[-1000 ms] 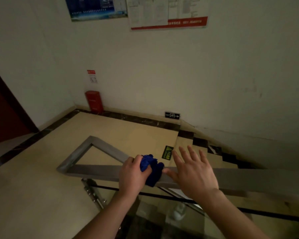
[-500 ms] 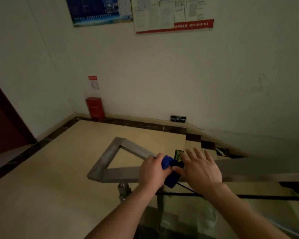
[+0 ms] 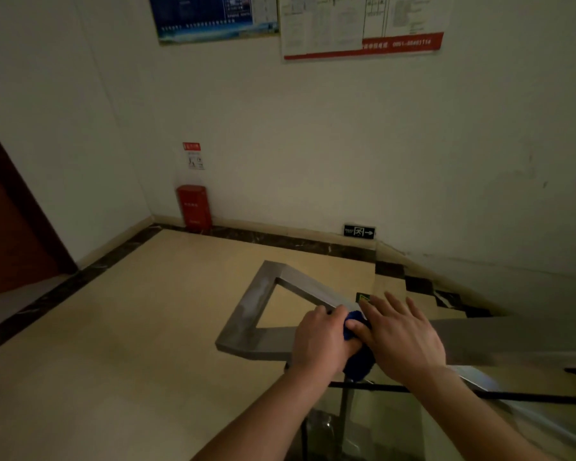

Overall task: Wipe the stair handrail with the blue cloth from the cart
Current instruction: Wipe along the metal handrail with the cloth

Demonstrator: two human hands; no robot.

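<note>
Flat-fingered right hand (image 3: 403, 334) has closed onto the blue cloth (image 3: 358, 364) — gripped by left hand (image 3: 320, 341) — probably resuming handrail (image 3: 246, 314) wiping.

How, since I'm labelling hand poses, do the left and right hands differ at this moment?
The left hand is curled, gripping the blue cloth on the handrail; the right hand lies flat, fingers straight and spread. The left hand holds the cloth, while the right hand only touches it at the thumb side. Both are over the same rail, side by side.
</note>
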